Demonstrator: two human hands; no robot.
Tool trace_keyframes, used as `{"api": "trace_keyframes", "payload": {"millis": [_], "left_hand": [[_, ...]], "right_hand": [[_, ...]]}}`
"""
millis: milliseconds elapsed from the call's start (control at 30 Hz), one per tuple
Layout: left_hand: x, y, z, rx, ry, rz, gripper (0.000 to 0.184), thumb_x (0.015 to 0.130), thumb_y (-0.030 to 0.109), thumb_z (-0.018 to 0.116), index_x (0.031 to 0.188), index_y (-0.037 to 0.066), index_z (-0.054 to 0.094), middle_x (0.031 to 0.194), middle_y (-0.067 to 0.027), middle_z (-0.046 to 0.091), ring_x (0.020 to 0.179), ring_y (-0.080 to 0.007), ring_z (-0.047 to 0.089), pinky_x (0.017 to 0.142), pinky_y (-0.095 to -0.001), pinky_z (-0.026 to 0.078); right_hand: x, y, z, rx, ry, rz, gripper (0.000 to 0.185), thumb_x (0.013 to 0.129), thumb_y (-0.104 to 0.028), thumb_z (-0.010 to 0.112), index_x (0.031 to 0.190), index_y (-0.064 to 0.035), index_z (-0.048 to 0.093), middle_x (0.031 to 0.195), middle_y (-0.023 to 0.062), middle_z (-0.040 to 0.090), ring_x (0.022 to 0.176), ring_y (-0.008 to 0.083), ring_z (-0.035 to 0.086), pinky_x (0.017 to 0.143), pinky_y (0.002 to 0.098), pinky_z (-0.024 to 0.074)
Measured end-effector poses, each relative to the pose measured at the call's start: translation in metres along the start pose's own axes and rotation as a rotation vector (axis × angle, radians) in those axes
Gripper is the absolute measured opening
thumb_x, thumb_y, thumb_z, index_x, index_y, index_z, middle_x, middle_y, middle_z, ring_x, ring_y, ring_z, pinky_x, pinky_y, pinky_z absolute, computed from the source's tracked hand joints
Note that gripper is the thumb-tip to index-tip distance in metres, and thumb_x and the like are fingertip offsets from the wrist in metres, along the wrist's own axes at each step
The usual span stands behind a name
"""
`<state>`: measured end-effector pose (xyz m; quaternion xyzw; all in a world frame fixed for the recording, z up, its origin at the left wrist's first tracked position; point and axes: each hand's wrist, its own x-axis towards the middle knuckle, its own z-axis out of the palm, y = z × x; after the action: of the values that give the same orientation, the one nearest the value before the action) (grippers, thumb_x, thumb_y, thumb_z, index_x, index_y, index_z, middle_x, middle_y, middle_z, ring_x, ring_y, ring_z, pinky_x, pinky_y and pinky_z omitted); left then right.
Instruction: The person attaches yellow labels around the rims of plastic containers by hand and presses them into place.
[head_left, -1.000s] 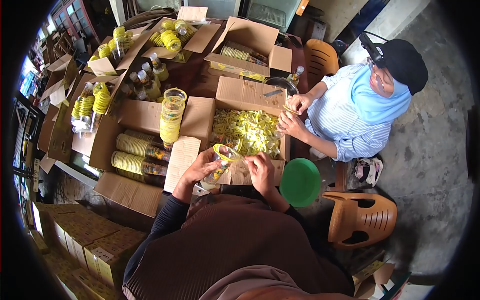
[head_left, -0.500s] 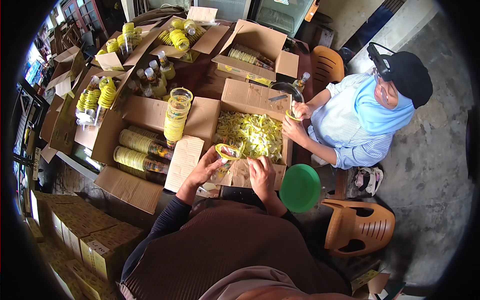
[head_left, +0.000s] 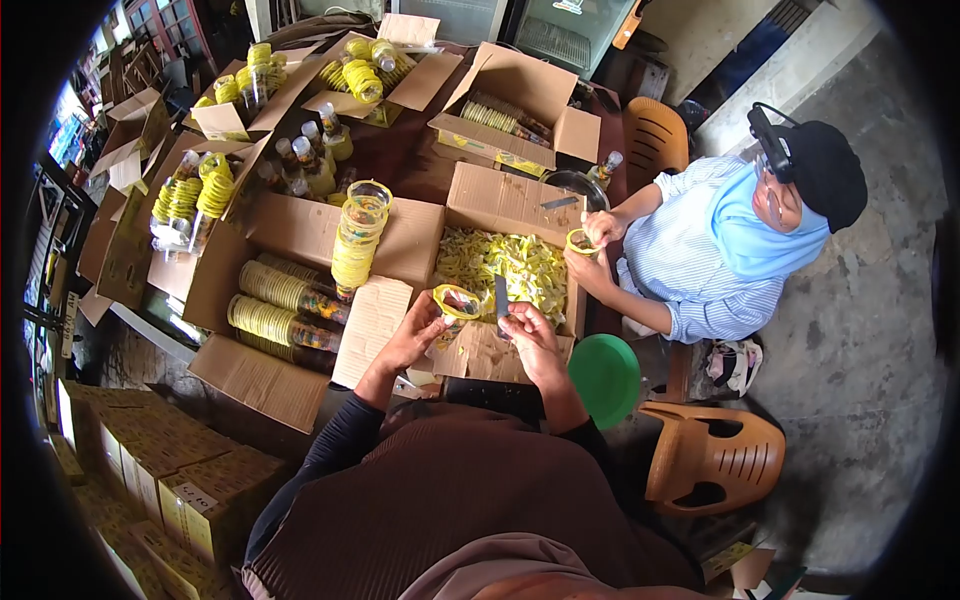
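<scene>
My left hand (head_left: pixel 418 332) is closed around a clear plastic cup (head_left: pixel 457 302) with a yellow rim, its mouth tilted up toward me. In my right hand (head_left: pixel 531 335), fingers and thumb pinch the lower end of a dark flat blade (head_left: pixel 502 296), which points away from me. The blade stands a little to the right of the cup, apart from it. Both hands are over the near edge of a cardboard box (head_left: pixel 480 362) filled with yellow-and-white plastic scraps (head_left: pixel 520 262). A tall stack of yellow-rimmed cups (head_left: pixel 354 240) stands to the left of the box.
An open box (head_left: pixel 262 372) at left holds cup stacks lying sideways. A co-worker (head_left: pixel 690 245) at right handles another yellow-rimmed cup (head_left: pixel 581 242). A green basin (head_left: pixel 604 380) and orange chair (head_left: pixel 715 458) are at my right. Another dark blade (head_left: pixel 560 202) lies on the far flap.
My right hand has turned, and the dark blade now shows upright in it. The cup in my left hand has barely moved. The co-worker's hands have shifted slightly.
</scene>
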<state>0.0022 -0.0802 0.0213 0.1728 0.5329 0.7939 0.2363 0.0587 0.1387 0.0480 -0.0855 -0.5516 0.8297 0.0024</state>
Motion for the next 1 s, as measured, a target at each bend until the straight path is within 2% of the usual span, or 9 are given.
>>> {"api": "trace_keyframes", "payload": {"millis": [133, 300, 467, 533, 600, 733, 800, 900, 1000], "left_hand": [[0.000, 0.005, 0.009, 0.014, 0.019, -0.025, 0.044, 0.099, 0.016, 0.054, 0.135, 0.001, 0.035, 0.132, -0.0109, 0.049, 0.123, -0.0185, 0.047, 0.105, -0.0331, 0.037], [0.001, 0.001, 0.013, 0.130, 0.066, 0.038, 0.062, 0.083, 0.013, 0.077, 0.129, 0.001, 0.039, 0.120, -0.0090, 0.053, 0.110, -0.0139, 0.052, 0.093, -0.0283, 0.046], [-0.009, -0.003, 0.003, 0.132, 0.021, -0.043, 0.056, 0.085, 0.014, 0.075, 0.129, 0.002, 0.042, 0.111, -0.0047, 0.056, 0.104, -0.0101, 0.052, 0.087, -0.0263, 0.047], [-0.012, 0.002, 0.002, 0.053, 0.010, -0.067, 0.057, 0.086, 0.013, 0.074, 0.132, 0.003, 0.043, 0.113, -0.0039, 0.057, 0.105, -0.0105, 0.053, 0.088, -0.0268, 0.047], [-0.012, 0.002, -0.002, -0.002, -0.016, -0.107, 0.060, 0.085, 0.011, 0.074, 0.135, 0.003, 0.042, 0.117, -0.0038, 0.057, 0.108, -0.0123, 0.054, 0.091, -0.0284, 0.047], [-0.010, 0.023, 0.002, 0.051, -0.070, -0.151, 0.061, 0.083, 0.010, 0.075, 0.135, 0.003, 0.043, 0.122, -0.0038, 0.056, 0.114, -0.0149, 0.052, 0.096, -0.0311, 0.046], [-0.005, 0.010, -0.001, 0.156, -0.025, 0.050, 0.060, 0.081, 0.012, 0.077, 0.131, 0.000, 0.047, 0.119, -0.0067, 0.059, 0.113, -0.0163, 0.054, 0.097, -0.0321, 0.045], [0.005, 0.020, -0.007, 0.472, -0.015, 0.171, 0.059, 0.078, 0.016, 0.080, 0.126, -0.004, 0.050, 0.113, -0.0119, 0.061, 0.109, -0.0192, 0.057, 0.095, -0.0336, 0.045], [0.010, 0.025, -0.006, 0.537, 0.076, 0.176, 0.060, 0.075, 0.018, 0.081, 0.121, -0.005, 0.052, 0.109, -0.0162, 0.062, 0.106, -0.0227, 0.059, 0.092, -0.0344, 0.046]], "right_hand": [[0.005, 0.000, 0.002, -0.228, -0.057, 0.050, 0.015, 0.089, -0.003, 0.067, 0.101, -0.0019, 0.060, 0.087, -0.0017, 0.060, 0.076, 0.0031, 0.054, 0.073, 0.0198, 0.0478], [0.009, 0.008, 0.007, -0.318, -0.097, -0.020, 0.012, 0.088, -0.003, 0.068, 0.098, -0.0010, 0.061, 0.082, -0.0027, 0.060, 0.072, 0.0029, 0.052, 0.068, 0.0193, 0.0455], [0.020, 0.016, 0.001, -0.555, -0.051, -0.069, 0.015, 0.086, -0.004, 0.070, 0.099, -0.0004, 0.063, 0.080, -0.0018, 0.060, 0.069, 0.0043, 0.051, 0.063, 0.0215, 0.0439], [0.028, 0.017, -0.003, -0.822, 0.065, -0.218, 0.017, 0.085, -0.005, 0.070, 0.100, -0.0009, 0.064, 0.080, 0.0013, 0.063, 0.065, 0.0065, 0.052, 0.062, 0.0229, 0.0444], [0.040, 0.022, -0.013, -0.834, 0.114, -0.313, 0.018, 0.084, -0.007, 0.071, 0.100, -0.0001, 0.064, 0.083, 0.0061, 0.067, 0.062, 0.0116, 0.054, 0.058, 0.0265, 0.0449], [0.040, 0.008, -0.017, -0.987, 0.054, -0.244, 0.020, 0.083, -0.007, 0.071, 0.101, -0.0027, 0.064, 0.084, 0.0098, 0.067, 0.062, 0.0165, 0.057, 0.059, 0.0304, 0.0465], [0.040, 0.008, -0.016, -1.038, 0.030, -0.222, 0.021, 0.083, -0.007, 0.071, 0.102, -0.0040, 0.064, 0.086, 0.0114, 0.067, 0.063, 0.0188, 0.059, 0.059, 0.0318, 0.0472], [0.039, 0.012, -0.014, -1.059, 0.063, -0.267, 0.024, 0.083, -0.005, 0.070, 0.106, -0.0061, 0.063, 0.089, 0.0137, 0.068, 0.068, 0.0253, 0.064, 0.062, 0.0341, 0.0497], [0.038, 0.014, -0.014, -1.068, 0.073, -0.299, 0.048, 0.084, -0.003, 0.067, 0.128, -0.0118, 0.052, 0.095, 0.0141, 0.069, 0.080, 0.0295, 0.068, 0.070, 0.0362, 0.0526]]}}
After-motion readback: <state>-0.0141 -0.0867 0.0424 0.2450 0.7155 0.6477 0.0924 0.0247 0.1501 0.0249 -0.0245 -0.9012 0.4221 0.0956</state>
